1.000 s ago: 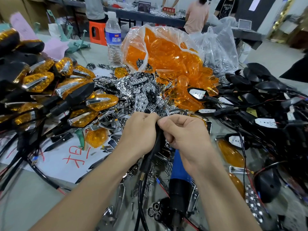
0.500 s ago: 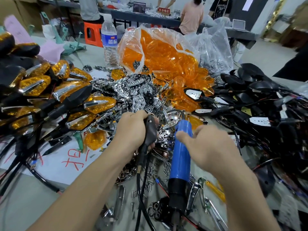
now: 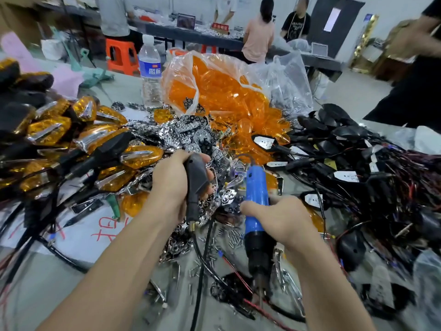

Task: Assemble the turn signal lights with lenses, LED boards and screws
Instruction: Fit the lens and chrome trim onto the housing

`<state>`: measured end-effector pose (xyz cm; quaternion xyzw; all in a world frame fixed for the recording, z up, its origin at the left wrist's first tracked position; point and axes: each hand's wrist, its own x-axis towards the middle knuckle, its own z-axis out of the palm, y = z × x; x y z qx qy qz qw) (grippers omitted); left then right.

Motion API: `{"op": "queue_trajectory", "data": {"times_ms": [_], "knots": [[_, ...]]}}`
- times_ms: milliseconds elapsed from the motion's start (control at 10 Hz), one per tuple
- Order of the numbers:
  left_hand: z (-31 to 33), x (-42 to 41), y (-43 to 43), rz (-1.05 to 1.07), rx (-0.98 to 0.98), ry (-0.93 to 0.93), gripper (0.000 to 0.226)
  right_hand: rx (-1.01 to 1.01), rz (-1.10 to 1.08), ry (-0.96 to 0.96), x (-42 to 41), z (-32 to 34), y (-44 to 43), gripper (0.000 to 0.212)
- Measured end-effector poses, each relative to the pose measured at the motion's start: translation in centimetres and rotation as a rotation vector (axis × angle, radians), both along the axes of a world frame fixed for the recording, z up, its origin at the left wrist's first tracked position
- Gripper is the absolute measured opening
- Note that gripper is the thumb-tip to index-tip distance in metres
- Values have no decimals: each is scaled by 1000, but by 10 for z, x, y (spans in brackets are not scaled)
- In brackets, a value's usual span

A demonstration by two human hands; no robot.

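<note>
Surface (image 3: 59, 278) comes first: it is grey and wide, and heaps cover most of it. At the back sits a clear bag of orange lenses (image 3: 222, 91). Finished turn signal lights (image 3: 71, 139) are stacked on the left. Black housings (image 3: 346, 163) with wires lie in a tangle on the right. Shiny silver parts (image 3: 181, 134) fill the middle; I cannot tell if they are the LED boards.

The right hand (image 3: 284, 218) is wrapped around a blue electric screwdriver (image 3: 255, 194), with its tip pointing down. The left hand (image 3: 174, 185) grips one black housing (image 3: 196, 180), held up over the silver parts. Its cable (image 3: 199, 259) hangs down. Small screws (image 3: 235, 237) lie loose on the surface just below the hands.

Things could go wrong from here. The hanging cable is near the screwdriver and could catch on it. If the housing tips in the hand, the tip could slip off a tiny screw and scratch the plastic. A dropped screw would be hard to find in all that mess.
</note>
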<state>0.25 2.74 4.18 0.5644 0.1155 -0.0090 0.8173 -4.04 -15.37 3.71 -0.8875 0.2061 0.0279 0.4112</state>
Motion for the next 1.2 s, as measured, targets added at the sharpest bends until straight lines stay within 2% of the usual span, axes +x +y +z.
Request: {"op": "queue_trajectory", "data": {"times_ms": [100, 200, 300, 400, 500, 600, 700, 900, 1000, 1200], "knots": [[-2, 6, 6, -8, 73, 77, 42, 468, -51, -152, 9, 8, -13, 24], [-3, 13, 10, -9, 130, 136, 41, 800, 14, -239, 19, 21, -16, 22], [-5, 19, 13, -3, 162, 168, 42, 985, 157, -330, 30, 32, -15, 41], [-7, 20, 13, -4, 346, 153, 34, 1056, 221, -514, 38, 37, -5, 38], [-11, 22, 11, -30, 368, 195, 35, 1150, 158, -697, 47, 40, 7, 50], [-16, 25, 6, -32, 506, 129, 37, 1271, 50, -757, 55, 43, 14, 60], [-19, 22, 1, -10, 555, 136, 46, 1353, -45, -750, 62, 39, 14, 53], [-22, 26, 6, 90, 847, 60, 30, 1410, -201, -740, 66, 21, 5, 27], [-26, 26, 10, 131, 869, 69, 43, 1507, -193, -717, 65, 10, 0, 28], [-25, 27, 10, 136, 917, 75, 45, 1779, -253, -709, 57, -5, -7, 24]]}}
